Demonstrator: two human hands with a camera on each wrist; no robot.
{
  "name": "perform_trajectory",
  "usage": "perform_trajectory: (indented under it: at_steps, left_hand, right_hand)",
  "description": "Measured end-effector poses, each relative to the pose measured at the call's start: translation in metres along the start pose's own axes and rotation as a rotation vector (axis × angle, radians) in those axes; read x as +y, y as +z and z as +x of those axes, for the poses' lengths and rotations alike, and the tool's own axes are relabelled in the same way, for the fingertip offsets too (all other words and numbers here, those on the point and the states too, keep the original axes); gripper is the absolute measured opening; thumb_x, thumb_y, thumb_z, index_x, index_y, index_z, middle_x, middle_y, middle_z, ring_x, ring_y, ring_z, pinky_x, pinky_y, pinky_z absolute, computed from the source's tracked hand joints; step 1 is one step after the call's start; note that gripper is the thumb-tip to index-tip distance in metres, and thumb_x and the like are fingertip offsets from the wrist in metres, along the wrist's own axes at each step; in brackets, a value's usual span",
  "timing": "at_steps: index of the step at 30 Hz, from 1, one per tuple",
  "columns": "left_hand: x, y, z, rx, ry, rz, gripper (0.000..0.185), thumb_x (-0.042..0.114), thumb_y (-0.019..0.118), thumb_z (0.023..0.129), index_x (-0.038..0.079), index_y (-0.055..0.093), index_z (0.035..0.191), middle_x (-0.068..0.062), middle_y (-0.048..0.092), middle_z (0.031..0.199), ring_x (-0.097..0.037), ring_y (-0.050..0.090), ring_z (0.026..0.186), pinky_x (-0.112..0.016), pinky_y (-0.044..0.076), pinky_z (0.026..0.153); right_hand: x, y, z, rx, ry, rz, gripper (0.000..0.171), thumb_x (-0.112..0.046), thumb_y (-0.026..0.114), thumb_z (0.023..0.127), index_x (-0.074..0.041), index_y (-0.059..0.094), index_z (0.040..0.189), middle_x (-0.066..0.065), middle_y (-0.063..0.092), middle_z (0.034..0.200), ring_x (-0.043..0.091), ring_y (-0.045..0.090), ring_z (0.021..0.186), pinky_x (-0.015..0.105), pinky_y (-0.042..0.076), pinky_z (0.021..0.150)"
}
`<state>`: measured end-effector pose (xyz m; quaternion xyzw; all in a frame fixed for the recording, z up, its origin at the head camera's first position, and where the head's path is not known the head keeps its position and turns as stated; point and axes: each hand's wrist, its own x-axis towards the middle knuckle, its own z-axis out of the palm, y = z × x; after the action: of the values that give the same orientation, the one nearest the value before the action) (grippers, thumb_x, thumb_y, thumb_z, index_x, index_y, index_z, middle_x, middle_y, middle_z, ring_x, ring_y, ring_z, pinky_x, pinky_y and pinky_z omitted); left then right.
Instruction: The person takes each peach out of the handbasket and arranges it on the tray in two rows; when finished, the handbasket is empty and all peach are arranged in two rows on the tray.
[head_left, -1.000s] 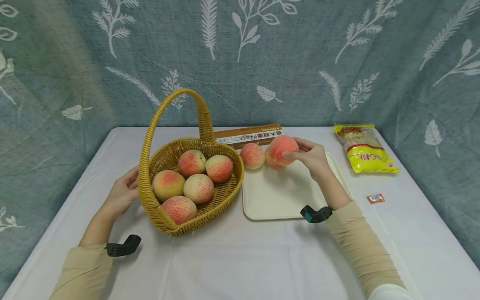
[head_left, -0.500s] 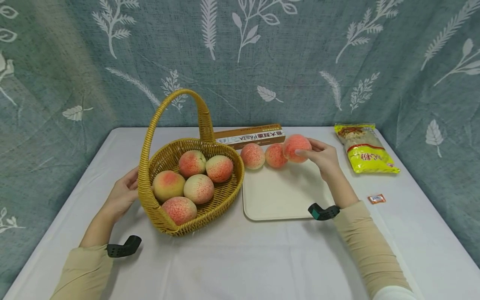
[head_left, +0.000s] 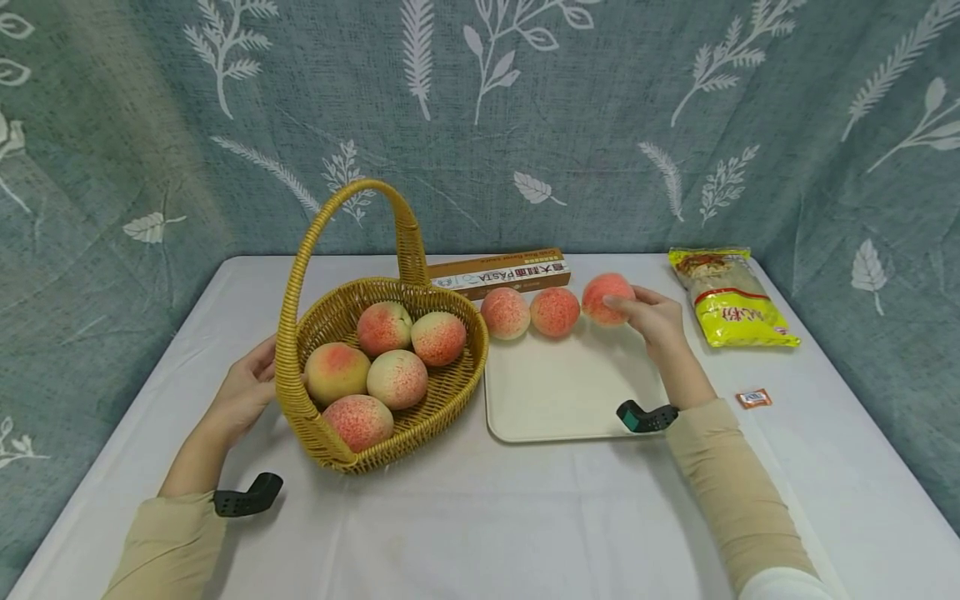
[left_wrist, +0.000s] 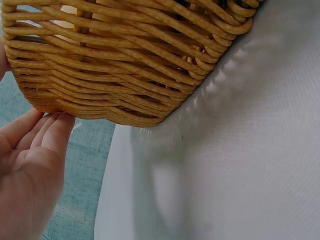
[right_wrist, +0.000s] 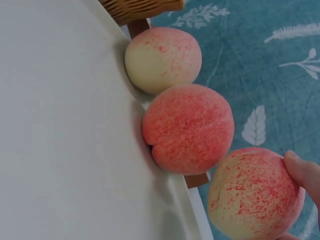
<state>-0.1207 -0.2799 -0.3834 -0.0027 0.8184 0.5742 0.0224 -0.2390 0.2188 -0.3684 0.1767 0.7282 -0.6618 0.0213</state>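
Three peaches lined tray's (head_left: pixel 570 400) far edge; right hand (head_left: pixel 651 317) gripped the end peach (head_left: pixel 604 297), left hand (head_left: pixel 243 392) lay relaxed vs basket (head_left: pixel 375 375).

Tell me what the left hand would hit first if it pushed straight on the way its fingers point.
The left hand would likely meet the basket wall first; its fingertips lie right beside the weave, touching or nearly so.

Beige sleeves (head_left: pixel 720 475), seemingly black clip-like wrist mounts (head_left: pixel 247 497).
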Motion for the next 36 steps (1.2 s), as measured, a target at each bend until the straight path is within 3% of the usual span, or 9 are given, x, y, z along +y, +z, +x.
perform_trajectory:
  at_steps: [5,13,23,29,36]
  left_hand:
    - [-0.001,0.0,0.0,0.0,-0.002,0.012,0.081,0.009,0.063,0.093,-0.004,0.01,0.154,-0.031,0.019,0.154,-0.04,0.024,0.141,-0.012,0.038,0.098]
    - [-0.001,0.0,0.002,-0.013,-0.017,0.018,0.082,0.012,0.064,0.093,-0.002,0.011,0.154,-0.029,0.019,0.155,-0.035,0.027,0.141,-0.01,0.039,0.094]
    - [0.0,0.001,0.0,-0.017,-0.017,0.03,0.081,0.015,0.064,0.094,-0.002,0.012,0.154,-0.029,0.022,0.153,-0.04,0.025,0.141,-0.01,0.039,0.094]
    - [0.001,0.001,0.0,-0.01,-0.016,0.026,0.082,0.014,0.064,0.093,-0.002,0.012,0.154,-0.03,0.024,0.152,-0.039,0.026,0.14,-0.009,0.039,0.092]
    - [0.0,0.0,0.0,0.0,-0.012,0.03,0.081,0.013,0.064,0.093,-0.002,0.013,0.154,-0.03,0.022,0.153,-0.038,0.028,0.139,-0.009,0.039,0.092]
  right_hand:
    - [0.005,0.0,0.006,0.033,0.036,0.001,0.066,-0.02,0.074,0.085,-0.003,0.048,0.143,0.011,0.04,0.147,0.014,0.046,0.109,0.029,0.041,0.1]
    - [0.012,0.002,0.013,0.053,0.057,-0.043,0.07,-0.021,0.077,0.083,-0.003,0.047,0.144,0.013,0.036,0.151,0.023,0.039,0.131,0.033,0.037,0.106]
    - [0.013,0.009,0.017,0.072,-0.014,-0.082,0.071,-0.014,0.08,0.079,-0.003,0.049,0.142,0.014,0.05,0.142,0.023,0.044,0.127,0.033,0.039,0.104]
    - [0.017,0.004,0.017,0.022,-0.126,-0.259,0.068,-0.014,0.078,0.081,0.003,0.048,0.14,0.021,0.052,0.138,0.03,0.048,0.125,0.036,0.041,0.102]
    - [0.016,-0.007,0.014,-0.115,-0.195,-0.42,0.07,-0.009,0.072,0.084,0.006,0.04,0.144,0.024,0.045,0.143,0.036,0.043,0.131,0.041,0.037,0.107]
